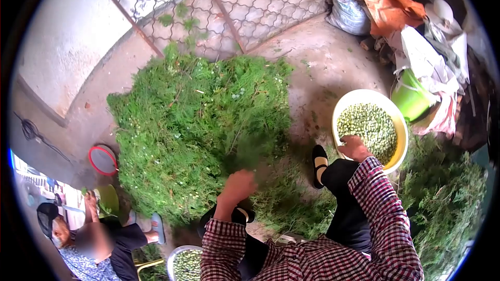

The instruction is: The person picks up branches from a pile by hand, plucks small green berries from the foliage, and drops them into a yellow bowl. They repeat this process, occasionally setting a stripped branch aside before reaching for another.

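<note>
My left hand (239, 187) is closed in front of the large pile of feathery green branches (198, 109). A motion-blurred green sprig (252, 151) extends from its fingers over the near edge of the pile. At the left rim of a pale yellow basin (401, 143) is my right hand (355, 148), its fingers slightly apart and with nothing visible in them. Many small round green cones (367, 125) fill much of the basin.
More cut branches (442, 187) lie at the right. A bright green bucket (411, 96) and sacks (393, 10) stand at the back right. Another person (88, 239) sits at lower left, near a second basin (171, 265) of cones and a red-rimmed sieve (103, 160).
</note>
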`<state>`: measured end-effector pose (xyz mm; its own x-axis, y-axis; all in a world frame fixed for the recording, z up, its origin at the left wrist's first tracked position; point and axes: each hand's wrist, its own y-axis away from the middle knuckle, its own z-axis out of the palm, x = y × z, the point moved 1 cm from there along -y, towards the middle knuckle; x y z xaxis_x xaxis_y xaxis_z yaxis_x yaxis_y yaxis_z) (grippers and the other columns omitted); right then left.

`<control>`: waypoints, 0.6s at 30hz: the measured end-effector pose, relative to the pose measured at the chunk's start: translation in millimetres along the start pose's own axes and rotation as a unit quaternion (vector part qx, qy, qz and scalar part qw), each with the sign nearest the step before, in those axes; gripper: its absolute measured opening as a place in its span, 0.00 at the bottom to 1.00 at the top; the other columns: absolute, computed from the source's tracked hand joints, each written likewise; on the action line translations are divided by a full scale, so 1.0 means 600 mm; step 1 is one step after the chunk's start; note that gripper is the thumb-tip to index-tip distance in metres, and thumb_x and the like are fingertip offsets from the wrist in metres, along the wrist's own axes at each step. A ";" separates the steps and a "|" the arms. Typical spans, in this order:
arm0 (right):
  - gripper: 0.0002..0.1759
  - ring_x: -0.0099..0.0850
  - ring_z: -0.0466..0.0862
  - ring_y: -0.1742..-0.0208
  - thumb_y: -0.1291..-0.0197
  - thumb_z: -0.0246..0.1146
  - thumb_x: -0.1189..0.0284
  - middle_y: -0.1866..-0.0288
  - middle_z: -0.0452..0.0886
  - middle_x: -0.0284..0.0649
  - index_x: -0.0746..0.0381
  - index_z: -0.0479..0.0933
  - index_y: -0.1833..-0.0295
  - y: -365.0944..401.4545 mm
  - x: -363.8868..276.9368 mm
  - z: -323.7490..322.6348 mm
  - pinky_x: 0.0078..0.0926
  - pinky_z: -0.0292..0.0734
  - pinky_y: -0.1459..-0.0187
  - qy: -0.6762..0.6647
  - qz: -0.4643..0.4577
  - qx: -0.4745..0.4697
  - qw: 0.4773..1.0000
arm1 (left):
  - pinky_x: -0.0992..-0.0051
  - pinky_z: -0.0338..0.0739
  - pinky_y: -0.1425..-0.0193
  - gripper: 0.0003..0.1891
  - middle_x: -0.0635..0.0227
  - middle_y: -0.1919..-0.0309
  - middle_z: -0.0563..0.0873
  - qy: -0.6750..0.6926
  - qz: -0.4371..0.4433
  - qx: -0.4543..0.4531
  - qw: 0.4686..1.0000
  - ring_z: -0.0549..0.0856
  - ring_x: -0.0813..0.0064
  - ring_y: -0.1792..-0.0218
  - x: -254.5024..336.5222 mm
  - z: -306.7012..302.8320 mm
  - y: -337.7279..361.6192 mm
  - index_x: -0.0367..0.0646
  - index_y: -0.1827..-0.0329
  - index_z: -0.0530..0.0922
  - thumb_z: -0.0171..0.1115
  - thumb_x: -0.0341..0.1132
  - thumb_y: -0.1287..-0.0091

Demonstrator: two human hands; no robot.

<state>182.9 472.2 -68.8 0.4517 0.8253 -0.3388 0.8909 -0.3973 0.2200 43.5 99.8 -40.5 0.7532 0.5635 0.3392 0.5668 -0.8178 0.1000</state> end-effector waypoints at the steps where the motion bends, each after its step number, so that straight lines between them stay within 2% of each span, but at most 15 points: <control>1: 0.25 0.42 0.76 0.50 0.50 0.58 0.59 0.53 0.78 0.48 0.63 0.74 0.49 -0.010 -0.035 -0.008 0.32 0.70 0.46 -0.013 0.005 -0.037 0.999 | 0.61 0.72 0.58 0.15 0.55 0.66 0.78 -0.007 -0.047 -0.046 0.998 0.77 0.53 0.62 -0.008 0.004 -0.001 0.40 0.60 0.75 0.59 0.39 0.46; 2: 0.24 0.43 0.76 0.49 0.50 0.58 0.59 0.52 0.77 0.49 0.63 0.74 0.49 -0.019 -0.065 -0.013 0.32 0.69 0.46 -0.026 0.012 -0.073 0.997 | 0.61 0.72 0.58 0.14 0.55 0.66 0.78 -0.015 -0.092 -0.093 0.991 0.77 0.53 0.62 -0.012 0.004 -0.003 0.40 0.60 0.75 0.59 0.39 0.46; 3: 0.24 0.44 0.75 0.49 0.49 0.58 0.60 0.51 0.76 0.50 0.63 0.74 0.49 -0.049 -0.053 0.023 0.33 0.68 0.45 -0.025 -0.049 -0.059 0.997 | 0.60 0.71 0.58 0.14 0.55 0.66 0.78 -0.021 -0.135 -0.141 0.980 0.77 0.53 0.61 -0.013 0.001 -0.004 0.40 0.60 0.75 0.59 0.39 0.46; 4: 0.25 0.45 0.75 0.50 0.49 0.58 0.59 0.50 0.76 0.49 0.64 0.73 0.49 -0.057 -0.084 0.022 0.34 0.68 0.46 -0.032 -0.060 -0.079 0.995 | 0.60 0.71 0.59 0.14 0.55 0.67 0.78 -0.012 -0.109 -0.127 0.986 0.77 0.53 0.62 -0.007 -0.013 -0.004 0.41 0.60 0.74 0.58 0.39 0.46; 6: 0.27 0.45 0.75 0.50 0.50 0.58 0.57 0.51 0.76 0.49 0.64 0.73 0.49 -0.114 -0.092 0.086 0.35 0.68 0.47 0.005 -0.089 -0.114 0.989 | 0.59 0.71 0.59 0.14 0.55 0.69 0.78 0.002 -0.056 -0.093 0.994 0.77 0.53 0.62 0.004 -0.048 -0.011 0.41 0.60 0.74 0.58 0.39 0.46; 9: 0.29 0.45 0.76 0.50 0.52 0.59 0.54 0.53 0.77 0.51 0.66 0.74 0.51 -0.174 -0.122 0.166 0.35 0.69 0.47 -0.058 -0.131 -0.101 0.985 | 0.59 0.71 0.60 0.14 0.56 0.70 0.77 0.023 -0.007 0.002 1.000 0.78 0.55 0.64 -0.001 -0.058 -0.030 0.42 0.60 0.73 0.57 0.39 0.46; 12: 0.27 0.42 0.77 0.57 0.45 0.57 0.58 0.58 0.77 0.51 0.69 0.71 0.48 -0.223 -0.154 0.235 0.36 0.71 0.55 -0.184 -0.041 -0.113 0.975 | 0.60 0.70 0.61 0.13 0.57 0.70 0.77 -0.005 -0.066 -0.031 0.997 0.78 0.56 0.65 -0.008 -0.053 -0.030 0.42 0.61 0.73 0.58 0.39 0.46; 14: 0.31 0.37 0.72 0.53 0.41 0.55 0.59 0.48 0.71 0.48 0.69 0.62 0.39 -0.240 -0.193 0.238 0.34 0.69 0.52 -0.276 0.057 -0.224 0.933 | 0.61 0.69 0.61 0.12 0.58 0.69 0.77 0.004 -0.066 -0.012 0.998 0.78 0.56 0.65 -0.017 -0.045 -0.019 0.43 0.61 0.72 0.59 0.38 0.46; 16: 0.32 0.36 0.70 0.51 0.39 0.54 0.61 0.44 0.67 0.47 0.68 0.56 0.35 -0.240 -0.232 0.239 0.34 0.68 0.52 -0.378 0.123 -0.238 0.886 | 0.61 0.69 0.60 0.13 0.58 0.69 0.77 0.017 -0.053 0.012 0.998 0.77 0.56 0.65 -0.020 -0.055 -0.010 0.43 0.61 0.72 0.59 0.38 0.45; 17: 0.31 0.36 0.69 0.49 0.36 0.51 0.61 0.41 0.64 0.47 0.66 0.53 0.34 -0.268 -0.221 0.283 0.35 0.67 0.51 -0.366 0.120 -0.257 0.886 | 0.61 0.69 0.59 0.13 0.59 0.69 0.77 0.030 -0.059 0.013 0.998 0.77 0.56 0.64 -0.021 -0.065 -0.008 0.43 0.60 0.72 0.59 0.38 0.45; 18: 0.31 0.37 0.69 0.48 0.37 0.52 0.62 0.40 0.64 0.47 0.66 0.53 0.34 -0.279 -0.226 0.301 0.34 0.67 0.50 -0.351 0.126 -0.247 0.894 | 0.62 0.69 0.59 0.13 0.59 0.69 0.77 0.043 -0.066 0.014 0.997 0.77 0.56 0.64 -0.021 -0.076 -0.006 0.43 0.59 0.72 0.59 0.38 0.45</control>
<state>-19.2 354.4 -225.3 0.7080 0.2100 -0.6743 0.7055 -0.1655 0.6892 16.7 90.6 -2.5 0.6414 0.6522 0.4041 0.6684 -0.7336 0.1231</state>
